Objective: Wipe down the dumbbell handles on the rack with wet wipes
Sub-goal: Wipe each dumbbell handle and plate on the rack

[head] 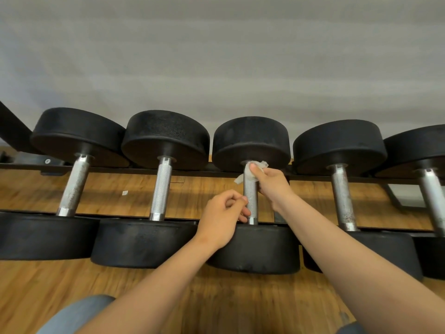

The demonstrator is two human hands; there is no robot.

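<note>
We're seeing matte black round rubber dumbbell heads (pixel 166 133) on silver knurled steel handles (pixel 163 189), and the outer ones are speckled with dark spots. There's also a crumpled white wet wipe (pixel 248 176), a black metal rack rail (pixel 192 172), a warm brown wood-grain floor (pixel 216 297), a plain grey wall (pixel 216 56) and faded blue denim (pixel 79 312).

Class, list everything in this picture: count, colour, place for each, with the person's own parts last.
wall: one, grey, behind.
floor: one, brown wood, below.
rack: one, black, along the wall.
dumbbells: five, black heads and silver handles, in a row on the rack.
wet wipe: one, white, round the far end of the middle handle.
scrap: one, white, on the floor left of centre.
trouser leg: one, blue, bottom left.
left hand: one, near end of middle handle, grip unclear.
right hand: one, gripping the wet wipe.
</note>
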